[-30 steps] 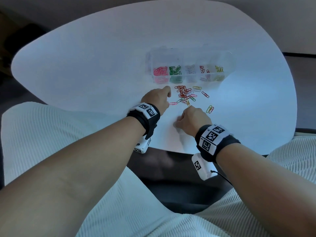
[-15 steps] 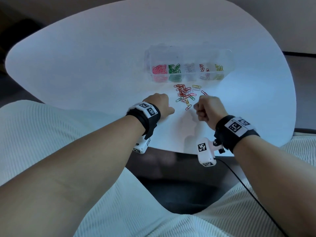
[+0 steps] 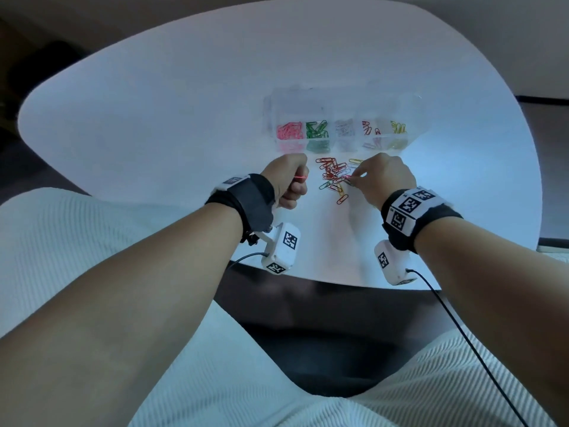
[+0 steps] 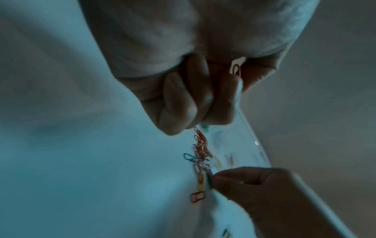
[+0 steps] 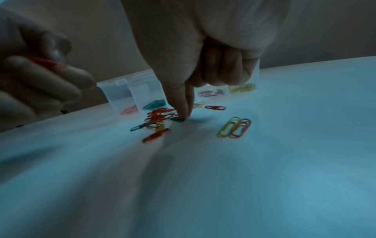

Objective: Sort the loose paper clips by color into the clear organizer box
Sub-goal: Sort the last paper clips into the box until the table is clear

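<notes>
A red clip (image 3: 300, 179) is held pinched in the left hand (image 3: 288, 183). A green clip (image 5: 177, 119) at the pile (image 3: 334, 175), near the organizer box (image 3: 345, 131) on the bench (image 3: 184, 118), is pinched by the right hand (image 3: 381, 180). Neighbouring clips could be snagged and dragged along. Half a second earlier, the right hand was a raised fist.
</notes>
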A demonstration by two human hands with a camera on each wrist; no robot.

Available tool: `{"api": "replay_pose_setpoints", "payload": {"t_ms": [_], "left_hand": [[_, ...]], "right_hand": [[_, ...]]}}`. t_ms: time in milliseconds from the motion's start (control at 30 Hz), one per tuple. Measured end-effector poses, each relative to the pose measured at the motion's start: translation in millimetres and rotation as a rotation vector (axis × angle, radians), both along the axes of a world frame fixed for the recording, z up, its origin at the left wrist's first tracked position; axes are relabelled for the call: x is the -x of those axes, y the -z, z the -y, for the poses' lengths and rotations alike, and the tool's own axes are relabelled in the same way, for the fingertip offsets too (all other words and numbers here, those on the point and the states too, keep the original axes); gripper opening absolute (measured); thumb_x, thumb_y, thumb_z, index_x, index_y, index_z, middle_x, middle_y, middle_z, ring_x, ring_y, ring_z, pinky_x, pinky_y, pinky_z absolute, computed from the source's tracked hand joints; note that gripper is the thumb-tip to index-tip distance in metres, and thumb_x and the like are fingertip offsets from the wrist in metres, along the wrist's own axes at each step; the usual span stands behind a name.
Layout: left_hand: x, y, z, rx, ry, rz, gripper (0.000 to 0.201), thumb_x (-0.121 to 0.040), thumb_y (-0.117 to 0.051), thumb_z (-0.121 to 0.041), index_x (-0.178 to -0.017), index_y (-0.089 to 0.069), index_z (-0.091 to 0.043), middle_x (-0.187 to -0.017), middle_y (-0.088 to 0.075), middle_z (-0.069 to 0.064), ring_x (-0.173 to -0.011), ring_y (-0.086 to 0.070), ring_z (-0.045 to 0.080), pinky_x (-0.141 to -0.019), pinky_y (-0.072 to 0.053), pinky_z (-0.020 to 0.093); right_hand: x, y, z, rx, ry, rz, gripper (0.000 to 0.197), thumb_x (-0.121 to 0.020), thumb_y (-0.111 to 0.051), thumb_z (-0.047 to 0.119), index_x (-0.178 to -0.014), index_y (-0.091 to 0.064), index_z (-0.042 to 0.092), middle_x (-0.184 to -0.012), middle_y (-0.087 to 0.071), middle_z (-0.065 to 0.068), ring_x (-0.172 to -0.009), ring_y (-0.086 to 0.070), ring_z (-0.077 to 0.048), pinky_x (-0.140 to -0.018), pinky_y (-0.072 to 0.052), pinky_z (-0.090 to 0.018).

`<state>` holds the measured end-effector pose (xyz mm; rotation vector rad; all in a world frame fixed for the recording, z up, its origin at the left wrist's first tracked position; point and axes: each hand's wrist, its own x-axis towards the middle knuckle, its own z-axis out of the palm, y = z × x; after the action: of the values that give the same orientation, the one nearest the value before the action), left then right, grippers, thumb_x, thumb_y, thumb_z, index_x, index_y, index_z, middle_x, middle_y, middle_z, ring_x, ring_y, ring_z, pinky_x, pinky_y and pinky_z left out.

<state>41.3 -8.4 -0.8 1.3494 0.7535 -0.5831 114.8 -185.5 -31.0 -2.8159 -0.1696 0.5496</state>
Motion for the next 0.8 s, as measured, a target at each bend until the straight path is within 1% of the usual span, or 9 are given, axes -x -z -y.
{"api": "replay_pose_setpoints", "payload": {"t_ms": [200, 300, 400, 467, 533, 600, 667, 733, 800], "left_hand": [[-1.4, -12.8, 4.9, 0.109, -0.09, 0.143, 0.028, -0.074, -0.035, 0.001, -0.058, -0.025, -0.019, -0.043, -0.026, 0.001, -0.045, -0.011, 0.014, -0.048, -0.009, 0.024], [0.5, -15.7, 6.8, 0.103, -0.119, 0.161, 0.027, -0.073, -0.034, 0.003, -0.059, -0.025, -0.018, -0.042, -0.025, 0.001, -0.044, -0.011, 0.014, -0.049, -0.01, 0.024], [-0.5, -17.5, 5.6, 0.105, -0.168, 0.17, 0.027, -0.074, -0.032, 0.003, -0.059, -0.024, -0.019, -0.041, -0.022, 0.001, -0.043, -0.011, 0.014, -0.049, -0.01, 0.024], [-2.2, -18.5, 4.7, 0.135, -0.184, 0.18, 0.025, -0.074, -0.029, 0.001, -0.061, -0.024, -0.019, -0.041, -0.022, 0.0, -0.041, -0.011, 0.014, -0.048, -0.01, 0.023], [-3.6, -21.1, 4.9, 0.191, -0.188, 0.194, 0.021, -0.074, -0.026, 0.001, -0.067, -0.032, -0.017, -0.041, -0.025, 0.001, -0.039, -0.013, 0.014, -0.045, -0.012, 0.021], [-5.1, -24.3, 4.3, 0.245, -0.193, 0.212, 0.024, -0.074, -0.023, 0.003, -0.073, -0.041, -0.012, -0.043, -0.03, 0.004, -0.038, -0.015, 0.013, -0.044, -0.015, 0.02], [-7.7, -29.7, 0.9, 0.25, -0.193, 0.215, 0.026, -0.073, -0.022, 0.005, -0.071, -0.045, -0.008, -0.048, -0.036, 0.006, -0.039, -0.02, 0.014, -0.044, -0.019, 0.02], [-13.8, -36.8, -5.4, 0.193, -0.204, 0.195, 0.027, -0.075, -0.024, 0.005, -0.065, -0.045, -0.009, -0.053, -0.038, 0.006, -0.04, -0.026, 0.014, -0.043, -0.022, 0.018], [-23.3, -44.6, -14.7, 0.057, -0.182, 0.171, 0.026, -0.079, -0.031, 0.003, -0.061, -0.044, -0.011, -0.055, -0.037, 0.005, -0.039, -0.029, 0.014, -0.041, -0.02, 0.015]], "right_hand": [[8.2, 1.6, -1.9, 0.136, -0.028, -0.037, 0.03, -0.082, -0.066, 0.045, -0.091, -0.067, 0.016, -0.087, -0.065, -0.008, -0.075, -0.063, -0.028, -0.069, -0.053, -0.03], [14.4, -3.1, 5.5, 0.069, 0.024, -0.049, 0.024, -0.087, -0.053, 0.036, -0.082, -0.058, 0.013, -0.08, -0.06, -0.007, -0.072, -0.058, -0.028, -0.063, -0.045, -0.029], [20.8, -8.6, 15.0, -0.256, 0.22, -0.14, 0.021, -0.085, -0.04, 0.023, -0.067, -0.04, 0.012, -0.066, -0.046, -0.006, -0.062, -0.041, -0.026, -0.058, -0.032, -0.031], [26.4, -16.3, 16.5, -0.527, 0.379, -0.278, 0.019, -0.081, -0.04, 0.02, -0.063, -0.035, 0.015, -0.059, -0.036, -0.003, -0.057, -0.029, -0.021, -0.055, -0.026, -0.029], [29.3, -24.9, 13.5, -0.792, 0.493, -0.453, 0.024, -0.079, -0.04, 0.016, -0.058, -0.029, 0.02, -0.053, -0.026, 0.001, -0.053, -0.017, -0.017, -0.048, -0.018, -0.024], [27.2, -38.3, 4.9, -1.0, 0.557, -0.58, 0.026, -0.078, -0.038, 0.012, -0.058, -0.024, 0.022, -0.055, -0.027, -0.001, -0.05, -0.012, -0.016, -0.042, -0.014, -0.021], [22.4, -53.7, -7.5, -1.139, 0.613, -0.652, 0.024, -0.079, -0.035, 0.011, -0.059, -0.025, 0.021, -0.06, -0.049, -0.008, -0.044, -0.021, -0.015, -0.036, -0.016, -0.019], [16.2, -67.9, -21.8, -1.252, 0.654, -0.711, 0.024, -0.081, -0.034, 0.01, -0.058, -0.03, 0.019, -0.076, -0.068, -0.014, -0.043, -0.042, -0.016, -0.033, -0.024, -0.018], [9.7, -76.1, -39.1, -1.301, 0.679, -0.759, 0.034, -0.084, -0.034, 0.005, -0.053, -0.046, 0.013, -0.081, -0.071, -0.014, -0.05, -0.057, -0.015, -0.034, -0.035, -0.017]]}}
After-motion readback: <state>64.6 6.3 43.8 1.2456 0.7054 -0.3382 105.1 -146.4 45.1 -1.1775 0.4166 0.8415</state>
